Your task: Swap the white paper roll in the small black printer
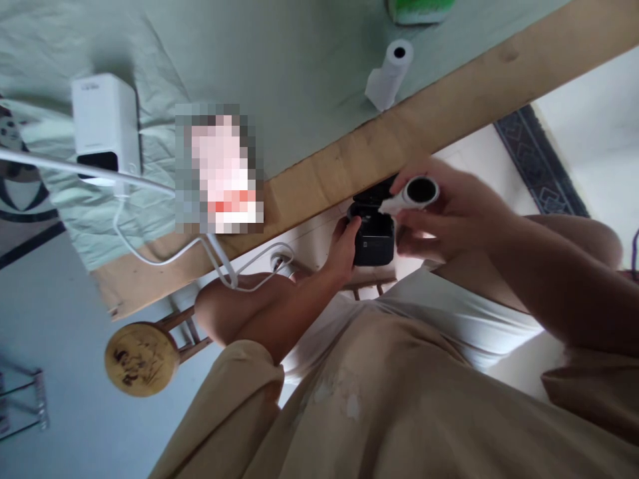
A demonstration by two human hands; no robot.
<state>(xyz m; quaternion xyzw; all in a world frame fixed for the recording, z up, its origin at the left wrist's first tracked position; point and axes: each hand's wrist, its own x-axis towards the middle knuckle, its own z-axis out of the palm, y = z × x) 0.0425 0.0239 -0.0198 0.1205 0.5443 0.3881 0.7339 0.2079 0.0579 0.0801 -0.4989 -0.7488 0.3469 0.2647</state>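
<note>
A tabletop (309, 86) draped in pale green cloth, edged in light wood, fills the upper view. On it stand a white box-shaped device (104, 126) with a white cable (150, 256) trailing off the edge, and a spare white paper roll (392, 73). A round wooden stool (141, 359) stands on the floor below. Just off the table edge, the left hand (342, 249) has its grip closed around a small black label printer (373, 236), lid open. The right hand (452, 213) grips a white paper roll (414, 194) just above the printer.
</note>
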